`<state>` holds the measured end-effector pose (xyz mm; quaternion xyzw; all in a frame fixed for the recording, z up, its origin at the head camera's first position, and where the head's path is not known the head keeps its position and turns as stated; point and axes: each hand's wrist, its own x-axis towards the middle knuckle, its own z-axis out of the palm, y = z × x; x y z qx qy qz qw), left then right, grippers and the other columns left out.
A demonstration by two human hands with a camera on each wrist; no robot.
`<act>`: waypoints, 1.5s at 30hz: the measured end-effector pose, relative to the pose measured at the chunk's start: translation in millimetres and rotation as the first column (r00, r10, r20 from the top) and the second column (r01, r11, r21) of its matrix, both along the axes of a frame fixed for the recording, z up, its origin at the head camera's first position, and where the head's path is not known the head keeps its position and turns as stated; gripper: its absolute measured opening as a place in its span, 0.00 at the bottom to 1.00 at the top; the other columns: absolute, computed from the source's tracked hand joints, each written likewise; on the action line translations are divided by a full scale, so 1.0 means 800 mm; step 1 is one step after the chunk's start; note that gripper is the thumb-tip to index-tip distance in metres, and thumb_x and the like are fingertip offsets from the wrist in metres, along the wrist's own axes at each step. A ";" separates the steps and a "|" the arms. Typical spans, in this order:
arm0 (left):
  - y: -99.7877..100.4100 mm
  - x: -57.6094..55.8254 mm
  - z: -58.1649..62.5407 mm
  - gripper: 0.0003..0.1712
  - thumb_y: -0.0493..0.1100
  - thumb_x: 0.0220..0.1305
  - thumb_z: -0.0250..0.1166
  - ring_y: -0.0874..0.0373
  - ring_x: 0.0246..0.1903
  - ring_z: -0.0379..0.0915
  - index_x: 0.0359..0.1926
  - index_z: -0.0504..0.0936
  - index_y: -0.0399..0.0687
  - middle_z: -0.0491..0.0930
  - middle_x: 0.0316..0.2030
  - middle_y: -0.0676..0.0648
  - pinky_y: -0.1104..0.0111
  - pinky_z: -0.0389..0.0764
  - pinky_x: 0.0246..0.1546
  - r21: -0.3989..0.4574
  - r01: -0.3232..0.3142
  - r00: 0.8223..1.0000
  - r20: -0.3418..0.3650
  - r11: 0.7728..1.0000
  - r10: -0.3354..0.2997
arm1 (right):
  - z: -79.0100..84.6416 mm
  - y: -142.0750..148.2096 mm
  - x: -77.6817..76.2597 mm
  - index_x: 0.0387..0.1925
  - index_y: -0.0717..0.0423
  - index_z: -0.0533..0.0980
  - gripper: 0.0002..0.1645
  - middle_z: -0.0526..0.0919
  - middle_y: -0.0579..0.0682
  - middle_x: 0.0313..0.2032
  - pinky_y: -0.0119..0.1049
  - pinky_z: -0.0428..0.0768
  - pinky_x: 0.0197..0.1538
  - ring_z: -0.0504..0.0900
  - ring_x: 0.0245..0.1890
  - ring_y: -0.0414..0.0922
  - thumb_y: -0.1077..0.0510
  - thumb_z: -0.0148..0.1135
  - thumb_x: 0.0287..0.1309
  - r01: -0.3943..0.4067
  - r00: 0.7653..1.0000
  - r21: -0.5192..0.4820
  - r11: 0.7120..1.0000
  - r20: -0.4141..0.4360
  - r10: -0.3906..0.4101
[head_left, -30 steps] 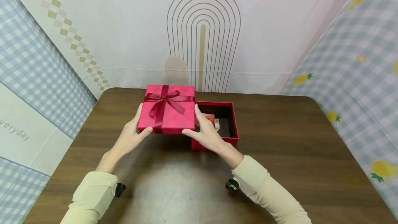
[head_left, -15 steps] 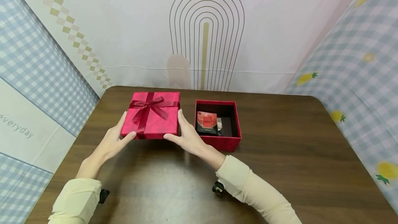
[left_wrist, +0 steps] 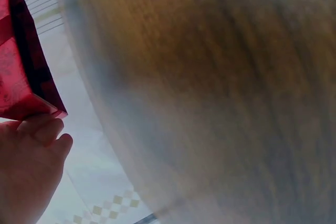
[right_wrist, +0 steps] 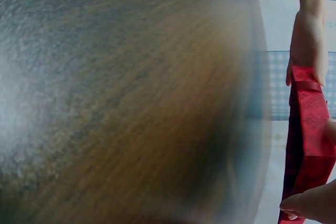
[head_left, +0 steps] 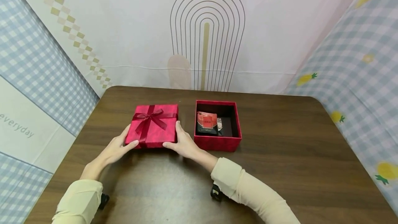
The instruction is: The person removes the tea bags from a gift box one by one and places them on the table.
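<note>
A red box lid (head_left: 158, 130) with a dark red ribbon bow (head_left: 150, 116) is held between both hands, low over the left part of the table. My left hand (head_left: 116, 148) grips its left side, thumb at the front corner. On the right side my right hand (head_left: 186, 143) holds it the same way. The lid's hollow underside shows in the left wrist view, with fingers (left_wrist: 44, 127) at its edge. Beside the right hand stands the open red box (head_left: 217, 143), holding a red and black packet (head_left: 207, 123) and a small silvery thing (head_left: 219, 123).
The brown wooden table (head_left: 295, 155) ends at the back against a white cloth (head_left: 130, 27) with printed arches. Checked cloths hang at both sides, the right one (head_left: 348, 65) with a pineapple print.
Both hands have carried the lid from over the box's left part leftward, then lowered it and drawn it nearer. The box's inside, partly covered before, now shows fully.
</note>
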<state>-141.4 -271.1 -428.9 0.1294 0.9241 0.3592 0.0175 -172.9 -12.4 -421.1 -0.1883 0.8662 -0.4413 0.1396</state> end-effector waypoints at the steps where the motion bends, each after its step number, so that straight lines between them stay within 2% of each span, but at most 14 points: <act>1: -0.001 -0.001 -0.002 0.42 0.47 0.63 0.56 0.35 0.54 0.65 0.68 0.46 0.33 0.64 0.58 0.26 0.46 0.65 0.53 -0.002 0.000 1.000 0.005 1.000 0.000 | -0.002 -0.001 -0.001 0.69 0.67 0.41 0.56 0.44 0.61 0.69 0.42 0.56 0.66 0.51 0.68 0.50 0.48 0.63 0.53 0.006 1.000 0.006 1.000 0.006 -0.006; 5: -0.001 -0.004 -0.005 0.43 0.47 0.63 0.56 0.35 0.54 0.65 0.69 0.45 0.33 0.64 0.57 0.25 0.46 0.64 0.54 -0.006 0.002 1.000 0.015 1.000 -0.001 | -0.010 -0.007 -0.005 0.68 0.68 0.42 0.55 0.46 0.61 0.69 0.41 0.56 0.66 0.52 0.67 0.51 0.49 0.65 0.52 0.028 0.999 0.013 1.000 0.029 -0.028; 13: 0.001 -0.012 -0.006 0.44 0.47 0.62 0.57 0.34 0.57 0.61 0.68 0.45 0.29 0.60 0.59 0.25 0.45 0.61 0.55 -0.025 0.021 0.999 0.028 0.999 -0.021 | -0.021 -0.009 -0.009 0.68 0.69 0.44 0.57 0.55 0.63 0.66 0.42 0.63 0.62 0.63 0.63 0.52 0.50 0.67 0.49 0.081 0.993 0.042 0.996 0.085 -0.084; 19: 0.000 -0.019 -0.004 0.43 0.47 0.62 0.58 0.34 0.54 0.64 0.67 0.46 0.29 0.64 0.56 0.24 0.46 0.63 0.54 -0.047 0.035 0.999 0.020 0.998 -0.034 | -0.023 -0.013 -0.013 0.68 0.69 0.44 0.57 0.58 0.64 0.65 0.43 0.64 0.61 0.64 0.62 0.53 0.50 0.67 0.49 0.098 0.990 0.071 0.993 0.097 -0.105; 26: 0.000 -0.022 -0.006 0.45 0.47 0.61 0.59 0.34 0.53 0.65 0.66 0.46 0.25 0.65 0.54 0.22 0.46 0.64 0.53 -0.082 0.056 0.995 0.087 0.995 -0.049 | -0.032 -0.016 -0.011 0.68 0.69 0.44 0.57 0.56 0.63 0.66 0.42 0.63 0.62 0.63 0.63 0.54 0.51 0.67 0.49 0.095 0.990 0.107 0.990 0.096 -0.105; 32: 0.000 -0.018 -0.013 0.46 0.47 0.61 0.59 0.33 0.54 0.64 0.65 0.46 0.21 0.63 0.55 0.20 0.46 0.64 0.54 -0.110 0.059 0.990 0.133 0.992 -0.044 | -0.035 -0.016 -0.010 0.68 0.69 0.45 0.54 0.52 0.61 0.67 0.41 0.59 0.64 0.58 0.65 0.53 0.52 0.66 0.50 0.066 0.994 0.144 0.987 0.076 -0.078; 36: -0.001 -0.015 -0.014 0.46 0.48 0.61 0.59 0.32 0.57 0.60 0.65 0.46 0.21 0.57 0.59 0.21 0.46 0.61 0.56 -0.106 0.052 0.989 0.141 0.993 -0.037 | -0.033 -0.013 -0.008 0.68 0.69 0.45 0.52 0.51 0.61 0.68 0.42 0.58 0.65 0.57 0.66 0.53 0.52 0.64 0.52 0.046 0.996 0.147 0.988 0.073 -0.057; 40: -0.001 -0.014 -0.011 0.46 0.48 0.62 0.58 0.31 0.61 0.50 0.65 0.45 0.20 0.48 0.63 0.22 0.45 0.55 0.59 -0.100 0.043 0.988 0.151 0.994 -0.028 | -0.023 -0.008 -0.003 0.68 0.69 0.44 0.50 0.47 0.61 0.69 0.42 0.55 0.66 0.52 0.67 0.51 0.51 0.60 0.56 0.015 0.998 0.095 0.995 0.059 -0.021; 45: 0.005 -0.017 0.005 0.47 0.48 0.62 0.58 0.32 0.65 0.39 0.66 0.43 0.22 0.41 0.66 0.25 0.43 0.48 0.61 -0.075 0.043 0.990 0.140 0.996 -0.032 | 0.004 0.003 0.010 0.69 0.64 0.41 0.49 0.43 0.57 0.70 0.42 0.53 0.67 0.48 0.69 0.46 0.50 0.58 0.59 -0.037 0.999 -0.005 0.999 0.008 0.037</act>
